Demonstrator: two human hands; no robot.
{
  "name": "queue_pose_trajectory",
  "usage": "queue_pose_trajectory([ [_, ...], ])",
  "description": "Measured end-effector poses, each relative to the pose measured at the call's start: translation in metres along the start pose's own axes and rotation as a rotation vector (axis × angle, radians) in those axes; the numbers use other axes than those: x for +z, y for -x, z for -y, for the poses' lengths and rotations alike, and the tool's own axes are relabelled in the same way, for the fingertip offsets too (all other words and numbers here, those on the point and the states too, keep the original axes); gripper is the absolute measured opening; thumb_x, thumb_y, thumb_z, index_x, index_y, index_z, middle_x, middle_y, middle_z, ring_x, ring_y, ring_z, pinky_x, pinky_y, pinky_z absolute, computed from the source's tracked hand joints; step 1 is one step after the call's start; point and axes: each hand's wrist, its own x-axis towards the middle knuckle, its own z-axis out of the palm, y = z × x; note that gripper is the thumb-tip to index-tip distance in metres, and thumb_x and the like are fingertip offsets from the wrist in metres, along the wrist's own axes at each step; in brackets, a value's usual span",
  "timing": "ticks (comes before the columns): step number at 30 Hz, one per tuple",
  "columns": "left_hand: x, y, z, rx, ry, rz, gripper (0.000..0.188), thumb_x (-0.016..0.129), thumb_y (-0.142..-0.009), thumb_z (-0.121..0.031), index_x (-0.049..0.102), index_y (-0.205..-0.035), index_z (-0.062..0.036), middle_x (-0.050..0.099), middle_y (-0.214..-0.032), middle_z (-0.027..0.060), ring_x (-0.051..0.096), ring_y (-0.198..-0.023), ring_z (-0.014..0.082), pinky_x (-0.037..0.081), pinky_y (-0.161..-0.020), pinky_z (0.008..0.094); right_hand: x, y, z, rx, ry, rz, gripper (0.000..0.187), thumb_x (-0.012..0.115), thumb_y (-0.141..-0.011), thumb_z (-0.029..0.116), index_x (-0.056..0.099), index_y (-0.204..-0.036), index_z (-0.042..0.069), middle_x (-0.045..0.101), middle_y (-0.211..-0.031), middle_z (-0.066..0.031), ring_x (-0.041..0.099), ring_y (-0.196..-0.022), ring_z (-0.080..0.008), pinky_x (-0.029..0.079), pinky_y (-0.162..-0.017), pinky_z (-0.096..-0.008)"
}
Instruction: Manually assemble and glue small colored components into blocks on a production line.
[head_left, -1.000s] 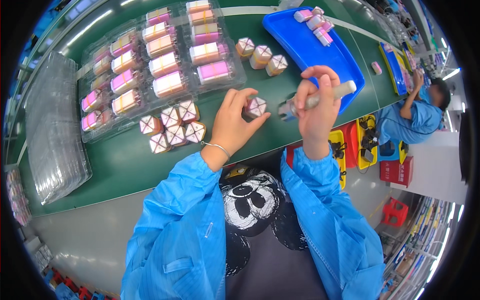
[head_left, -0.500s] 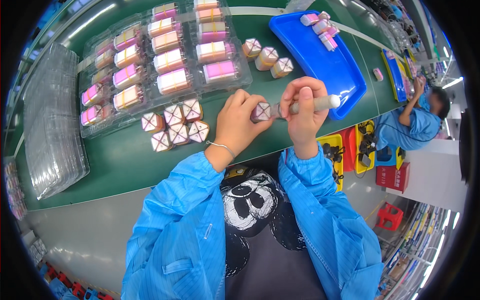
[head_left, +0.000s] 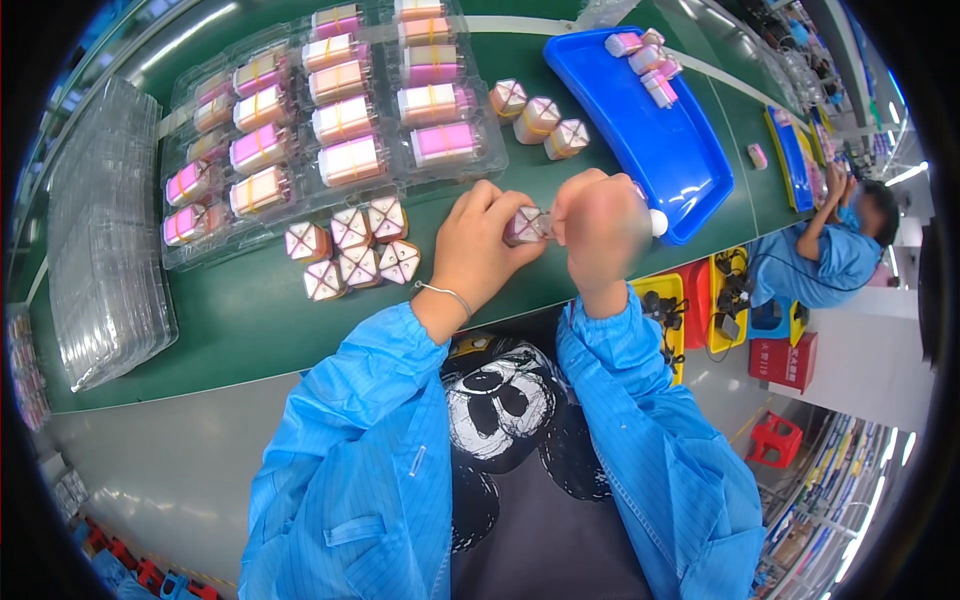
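Note:
My left hand [head_left: 478,240] is closed around a small block [head_left: 523,226] with a pale end face crossed by dark lines, holding it on the green table. My right hand [head_left: 604,232], blurred by motion, is wrapped around a pale round-handled tool [head_left: 658,223]. Only the tool's white butt end shows plainly; its narrow front points at the block, and whether it touches is hard to see. Left of my left hand, several similar blocks [head_left: 358,264] stand close together, crossed faces up. Three more blocks [head_left: 538,121] stand beyond my hands.
Clear plastic trays [head_left: 400,178] of pink, white and peach banded blocks lie at the far left, beside a stack of clear trays [head_left: 110,240]. A blue tray [head_left: 690,180] holds several blocks. Yellow bins [head_left: 662,300] sit below the table edge; a co-worker [head_left: 825,240] works at far right.
My right hand has turned over around the tool, so its back now hides most of the handle. My left hand and the block stay in place.

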Motion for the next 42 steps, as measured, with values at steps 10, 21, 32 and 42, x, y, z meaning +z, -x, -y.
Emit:
queue_pose_trajectory([
  [10, 0.002, 0.001, 0.003, 0.017, 0.014, -0.024, 0.037, 0.08, -0.063, -0.018, 0.063, -0.095, -0.0145, 0.052, -0.089, 0.0051, 0.057, -0.087, 0.0273, 0.049, -0.073, 0.0389, 0.0, 0.003, 0.002, -0.001, 0.044, -0.008, 0.019, 0.045, -0.097, 0.007, 0.046, -0.078, 0.003, 0.057, -0.072, -0.0105, 0.04, -0.051, -0.0058, 0.033, -0.044, -0.0221],
  [21, 0.0, 0.002, 0.003, 0.023, 0.008, -0.003, 0.037, 0.08, -0.063, -0.019, 0.063, -0.096, -0.0146, 0.052, -0.09, 0.0054, 0.057, -0.088, 0.0278, 0.05, -0.073, 0.0385, 0.001, 0.004, 0.003, 0.006, 0.043, -0.019, 0.021, 0.046, -0.096, 0.009, 0.046, -0.076, 0.002, 0.057, -0.071, -0.0103, 0.038, -0.049, -0.0054, 0.032, -0.043, -0.0223],
  [32, -0.004, 0.0, 0.001, -0.039, 0.112, 0.054, 0.037, 0.08, -0.071, -0.026, 0.064, -0.102, -0.0126, 0.054, -0.095, 0.0074, 0.058, -0.09, 0.028, 0.049, -0.075, 0.0382, -0.022, -0.01, 0.041, -0.058, -0.096, -0.236, 0.024, 0.039, -0.098, 0.017, 0.04, -0.076, 0.007, 0.052, -0.074, -0.0139, 0.04, -0.044, -0.0097, 0.034, -0.041, -0.023],
  [42, -0.008, 0.005, -0.002, -0.453, 1.34, 0.357, 0.092, 0.01, -0.087, -0.078, 0.046, -0.127, -0.0039, 0.055, -0.079, 0.0063, 0.058, -0.066, 0.0165, 0.047, -0.06, 0.0266, -0.035, 0.028, 0.034, 0.694, 0.093, -0.057, 0.012, 0.055, -0.096, 0.015, 0.059, -0.093, 0.004, 0.057, -0.074, -0.0022, 0.043, -0.047, -0.0022, 0.029, -0.04, -0.0187],
])
